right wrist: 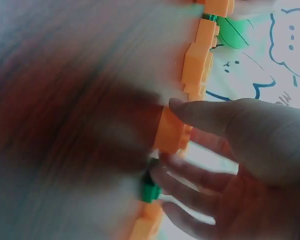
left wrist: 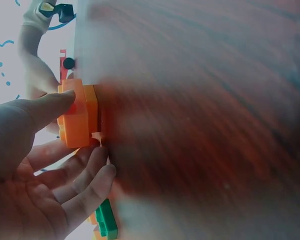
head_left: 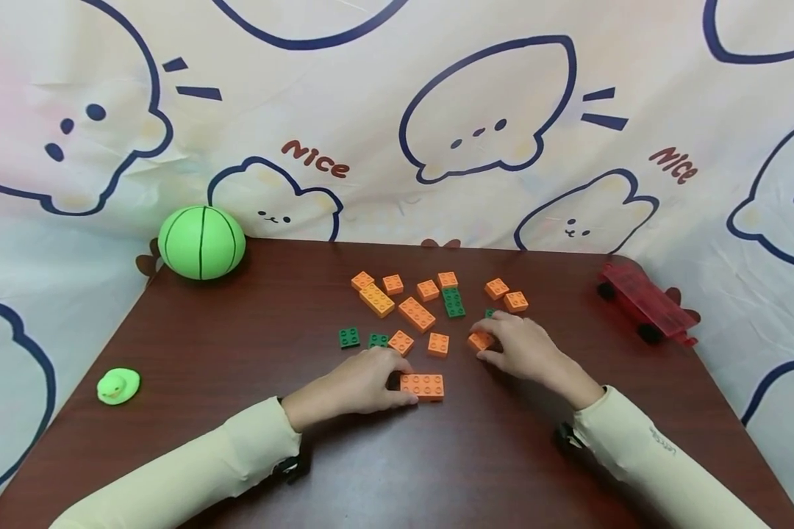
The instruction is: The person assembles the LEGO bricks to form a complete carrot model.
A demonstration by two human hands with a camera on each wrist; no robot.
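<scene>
Pinching a long orange brick (head_left: 428,386) by its left end between the thumb and fingers of the left hand (head_left: 367,380), near the middle of a dark brown tabletop (head_left: 397,470), with the studs facing up. In the left wrist view, pressing the thumb against one side of that brick and spreading the remaining fingers (left wrist: 87,201) loosely alongside.

Pinching a small orange brick (head_left: 479,341) between the thumb and fingers of the right hand (head_left: 523,349), farther right and slightly farther back, with a gap showing between the two gripped bricks. In the right wrist view, resting the thumb on one side of this one and pointing the other fingers close to a small green brick (right wrist: 150,191).

Facing a scatter of loose bricks beyond both hands, including a long one in orange (head_left: 417,314), a yellowish-orange brick (head_left: 376,300) to its left, a longer green brick (head_left: 453,302) to its right, and a square green brick (head_left: 348,338) out to the left.

Sharing the tabletop with a green ball (head_left: 188,244) at the back left, a green duck (head_left: 117,386) nearer on the left, and a red toy car (head_left: 647,303) by the right edge. Wearing cream sleeves (head_left: 185,463) and working before a pale cloth (head_left: 370,110) printed with blue-outlined cartoon figures.
</scene>
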